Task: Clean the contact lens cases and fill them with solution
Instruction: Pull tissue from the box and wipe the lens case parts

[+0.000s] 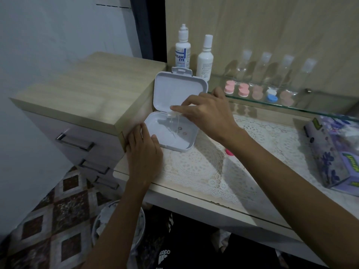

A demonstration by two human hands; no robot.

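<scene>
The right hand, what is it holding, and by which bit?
The right hand pinches a small clear bottle near its top, over the open white box. The left hand steadies the box's edge.

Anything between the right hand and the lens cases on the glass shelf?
Nothing visible. The right hand pinches a clear item over the open white box; the lens cases sit on the glass shelf just behind it, with open space between. The two solution bottles stand off to the left.

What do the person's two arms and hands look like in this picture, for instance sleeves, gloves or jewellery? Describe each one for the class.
Both arms are bare from the edge of the picture to the fingertips: no sleeves show. The left hand and right hand wear no gloves, and no rings, watch or bracelets can be seen. The nails look short and unpainted, as far as the picture shows.
</scene>
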